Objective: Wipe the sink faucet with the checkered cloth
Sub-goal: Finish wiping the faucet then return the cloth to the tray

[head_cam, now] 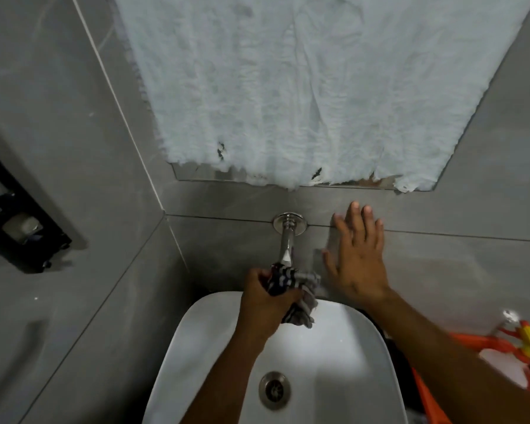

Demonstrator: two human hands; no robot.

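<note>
Grey tiled wall (pixel 74 148) behind white sink (pixel 349 347)

The left hand (pixel 262 301) gripped the checkered cloth (pixel 292 290), bunched around the outer end of the chrome faucet (pixel 285 240), above the white sink (pixel 334 347). The faucet projected from a round flange on the grey tiled wall (pixel 456 264). The right hand (pixel 357 255) lay flat on that wall, fingers (pixel 354 214) spread, just beside the faucet. A drain (pixel 274 390) sat in the basin. A white towel (pixel 303 87) hung over the mirror above.
</note>
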